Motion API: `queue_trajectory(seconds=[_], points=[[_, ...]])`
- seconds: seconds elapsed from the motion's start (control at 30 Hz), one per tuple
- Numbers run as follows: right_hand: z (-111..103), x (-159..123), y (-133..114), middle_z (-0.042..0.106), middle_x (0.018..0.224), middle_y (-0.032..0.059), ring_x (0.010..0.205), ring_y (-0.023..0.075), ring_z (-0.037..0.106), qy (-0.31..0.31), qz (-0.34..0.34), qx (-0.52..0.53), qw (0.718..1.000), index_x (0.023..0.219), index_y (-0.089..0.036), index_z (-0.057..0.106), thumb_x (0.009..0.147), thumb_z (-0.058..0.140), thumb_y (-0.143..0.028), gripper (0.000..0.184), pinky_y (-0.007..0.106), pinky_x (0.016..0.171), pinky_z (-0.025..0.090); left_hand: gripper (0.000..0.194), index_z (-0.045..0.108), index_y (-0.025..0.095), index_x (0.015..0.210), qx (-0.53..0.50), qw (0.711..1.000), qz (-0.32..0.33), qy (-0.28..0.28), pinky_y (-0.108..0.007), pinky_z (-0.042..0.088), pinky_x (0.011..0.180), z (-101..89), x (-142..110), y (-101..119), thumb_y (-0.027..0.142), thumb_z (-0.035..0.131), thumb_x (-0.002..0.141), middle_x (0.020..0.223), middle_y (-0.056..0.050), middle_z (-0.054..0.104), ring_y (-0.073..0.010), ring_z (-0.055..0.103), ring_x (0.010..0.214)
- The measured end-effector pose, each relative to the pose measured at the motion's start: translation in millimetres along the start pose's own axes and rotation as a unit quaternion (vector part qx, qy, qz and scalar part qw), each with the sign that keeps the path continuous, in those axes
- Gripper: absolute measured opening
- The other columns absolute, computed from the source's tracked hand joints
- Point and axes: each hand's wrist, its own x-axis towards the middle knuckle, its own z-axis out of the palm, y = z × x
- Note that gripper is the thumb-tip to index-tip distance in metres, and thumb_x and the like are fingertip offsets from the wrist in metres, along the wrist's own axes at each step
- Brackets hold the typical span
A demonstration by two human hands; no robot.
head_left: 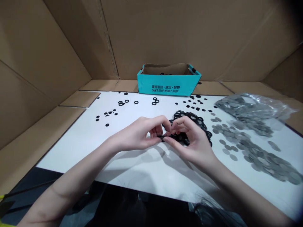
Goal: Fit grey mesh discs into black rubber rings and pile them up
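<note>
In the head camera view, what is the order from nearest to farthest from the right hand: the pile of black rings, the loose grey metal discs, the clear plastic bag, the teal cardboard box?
From the right hand:
1. Pile of black rings: just beyond the fingers.
2. Loose grey metal discs: to the hand's right.
3. Clear plastic bag and teal cardboard box: too close to call; bag far right, box far centre.

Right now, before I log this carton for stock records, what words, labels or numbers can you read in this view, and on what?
"CAN'T STOP WON'T STOP": black capitals on the front of the teal cardboard box.
A line of Chinese characters just above it on the box: too small and blurred to quote reliably.
Nothing else is readable.
</note>
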Motion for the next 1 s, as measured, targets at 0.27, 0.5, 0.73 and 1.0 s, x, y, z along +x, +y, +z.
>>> queue_trajectory(seconds=[0.27, 0.5, 0.73, 1.0], points=[[-1, 2, 1, 0.061, 0.072, -0.0055, 0.068, 0.0150, 0.064, 0.021, 0.041, 0.060, 0.997, 0.089, -0.026, 0.053, 0.082, 0.075, -0.021, 0.024, 0.031, 0.066, 0.047, 0.016, 0.052, 0.021, 0.106, -0.076, 0.994, 0.002, 0.077, -0.025, 0.052, 0.073, 13.5, 2, -3, 0.017, 0.059, 0.093, 0.095, -0.001, 0.060, -0.0126, 0.061, 0.083], [5, -2, -5, 0.055, 0.068, -0.0086, 0.066, 0.0126, 0.055, 0.062, 0.053, 0.111, 0.990, 0.082, -0.027, 0.040, 0.081, 0.073, -0.019, 0.035, 0.030, 0.068, 0.043, 0.017, 0.050, 0.022, 0.103, -0.075, 0.997, -0.018, 0.023, -0.022, 0.051, 0.068, 7.4, 1, 4, 0.011, 0.058, 0.091, 0.097, -0.001, 0.060, -0.0114, 0.060, 0.083], [2, -2, 4, 0.059, 0.072, -0.0071, 0.070, 0.0141, 0.064, 0.022, 0.033, 0.052, 0.998, 0.088, -0.027, 0.046, 0.083, 0.073, -0.018, 0.029, 0.031, 0.069, 0.047, 0.024, 0.054, 0.021, 0.110, -0.069, 0.995, -0.038, 0.059, -0.023, 0.051, 0.069, 5.5, 1, -2, 0.014, 0.063, 0.088, 0.090, 0.000, 0.062, -0.0118, 0.062, 0.080], [-2, -1, 4, 0.063, 0.081, -0.0040, 0.082, 0.0172, 0.072, 0.028, 0.019, 0.013, 0.999, 0.091, -0.026, 0.050, 0.086, 0.073, -0.019, 0.024, 0.033, 0.076, 0.052, 0.021, 0.057, 0.020, 0.109, -0.068, 0.995, -0.018, 0.071, -0.024, 0.050, 0.071, 10.4, 2, -4, 0.014, 0.062, 0.090, 0.089, 0.001, 0.064, -0.0113, 0.062, 0.080]])
